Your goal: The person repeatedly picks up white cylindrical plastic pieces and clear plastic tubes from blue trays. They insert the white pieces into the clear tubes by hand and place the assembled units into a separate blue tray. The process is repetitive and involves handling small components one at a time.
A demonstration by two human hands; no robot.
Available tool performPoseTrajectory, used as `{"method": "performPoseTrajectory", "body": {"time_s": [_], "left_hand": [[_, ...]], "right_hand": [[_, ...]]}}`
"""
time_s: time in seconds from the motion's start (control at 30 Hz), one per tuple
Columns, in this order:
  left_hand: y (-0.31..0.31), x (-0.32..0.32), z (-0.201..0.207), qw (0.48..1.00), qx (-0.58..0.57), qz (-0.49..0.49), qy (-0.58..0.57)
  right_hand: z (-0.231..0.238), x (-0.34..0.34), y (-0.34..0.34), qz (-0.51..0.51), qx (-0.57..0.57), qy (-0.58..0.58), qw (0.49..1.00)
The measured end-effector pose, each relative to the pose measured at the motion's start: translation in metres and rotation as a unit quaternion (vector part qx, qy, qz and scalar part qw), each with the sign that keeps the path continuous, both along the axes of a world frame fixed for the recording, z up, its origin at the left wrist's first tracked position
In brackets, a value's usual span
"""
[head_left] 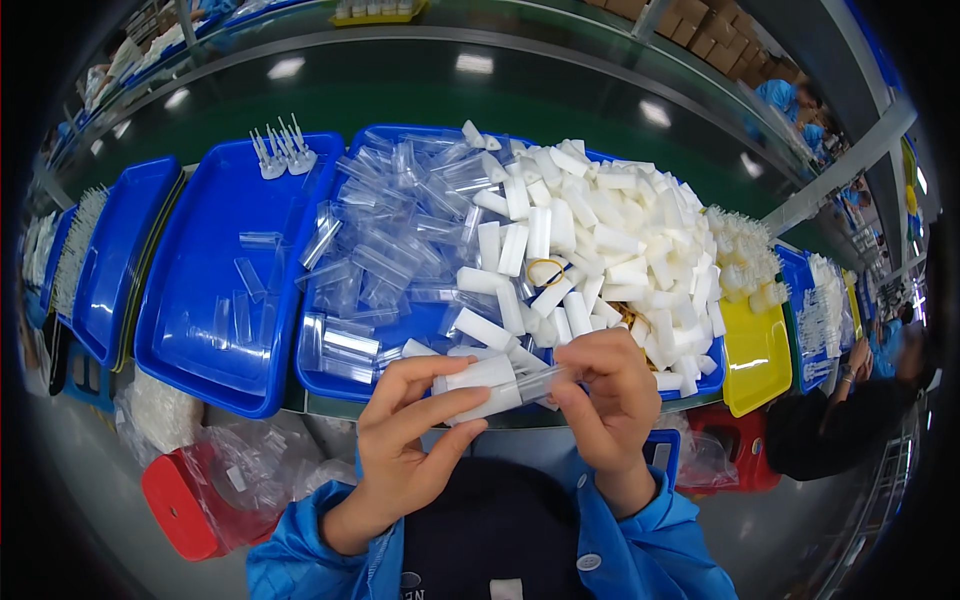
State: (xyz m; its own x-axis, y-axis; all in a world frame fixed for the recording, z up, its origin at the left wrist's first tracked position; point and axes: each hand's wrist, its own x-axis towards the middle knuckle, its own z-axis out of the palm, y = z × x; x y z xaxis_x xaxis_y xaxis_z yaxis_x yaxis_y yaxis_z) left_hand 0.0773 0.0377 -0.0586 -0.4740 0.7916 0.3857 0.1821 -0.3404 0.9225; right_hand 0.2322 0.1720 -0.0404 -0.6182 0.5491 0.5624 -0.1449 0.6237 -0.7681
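**White blocks [487,374] and a clear sleeve [540,384] between two hands**

At the near edge of the middle blue tray [425,322], the left hand [410,425] pinches what look like two white blocks; the right hand [612,405] grips the clear sleeve's right end. The blocks are probably light and slightly soft, best held by their long sides; the sleeve seems thin, slick and easily creased.

The middle tray carries loose sleeves [385,255] and heaped blocks [640,230]; the left blue tray [190,300], a few sleeves and white nozzle-like parts [300,160]; the yellow tray [757,360], cream-coloured pieces [740,250].
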Motion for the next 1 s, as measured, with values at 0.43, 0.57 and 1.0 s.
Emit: {"method": "performPoseTrajectory", "body": {"time_s": [0.43,0.57,1.0], "left_hand": [[0.004,0.0,-0.011,0.944,0.072,0.196,0.256],[0.0,-0.003,-0.009,0.934,0.081,0.215,0.274],[-0.018,-0.044,-0.017,0.924,0.101,0.309,0.203]], "right_hand": [[0.0,-0.051,-0.049,-0.203,0.069,-0.07,0.974],[0.006,-0.055,-0.047,-0.116,-0.044,-0.109,0.986],[0.01,-0.081,-0.043,-0.055,0.06,-0.012,0.997]]}}
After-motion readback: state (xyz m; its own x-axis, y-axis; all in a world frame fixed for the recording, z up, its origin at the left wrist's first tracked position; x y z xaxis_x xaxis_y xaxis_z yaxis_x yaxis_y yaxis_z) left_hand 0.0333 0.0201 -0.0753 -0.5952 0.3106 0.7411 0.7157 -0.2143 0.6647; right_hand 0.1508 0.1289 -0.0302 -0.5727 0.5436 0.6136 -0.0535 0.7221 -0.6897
